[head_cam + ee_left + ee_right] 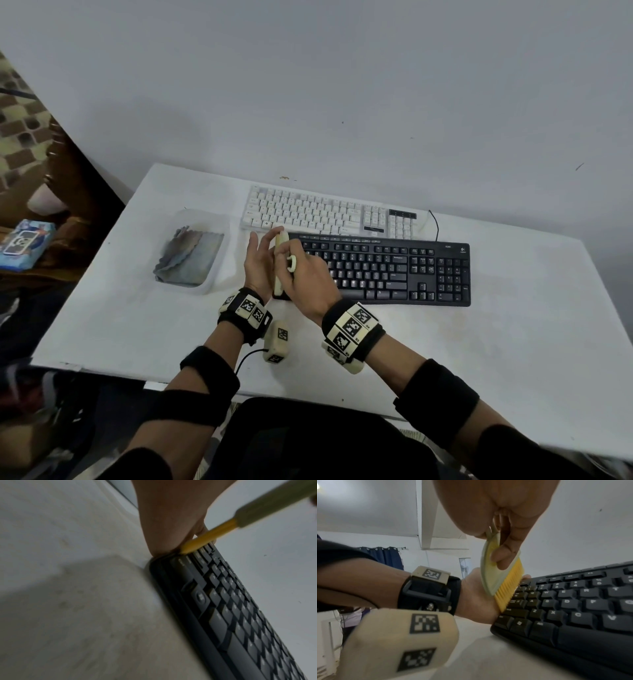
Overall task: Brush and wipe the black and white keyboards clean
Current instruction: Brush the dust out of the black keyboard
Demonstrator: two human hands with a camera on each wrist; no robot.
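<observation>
While the right hand [301, 274] grips a pale green brush [489, 574], fingers and thumb curled round its handle, the yellow bristles [508, 588] press on the far-left key columns of the black keyboard [387, 270]. Brush runs roughly front-to-back along that left edge, w/ a small white ring [291, 263] at the handle showing over the knuckles in the head view.

Left hand [260, 260] stands on edge just beside the keyboard's left end, fingers straight and pointing away from the person; it holds nothing. In the left wrist view the hand meets the corner of the keyboard, so it probably braces against it, tho the contact is blurred there.

Black keyboard lies on the white table [513, 342], approx centre, its long side facing the person. White keyboard [325, 212] sits directly behind it, nearly touching along the back edge, w/ a black cable [435, 222] curling off near its right end.

Left of both keyboards is a clear plastic tub [219, 246] holding a crumpled grey cloth [188, 257]. Both wrists carry black straps w/ cream marker blocks; one such block [276, 342] rests on the table between the forearms. A blue box [24, 243] lies off the table at far left.
</observation>
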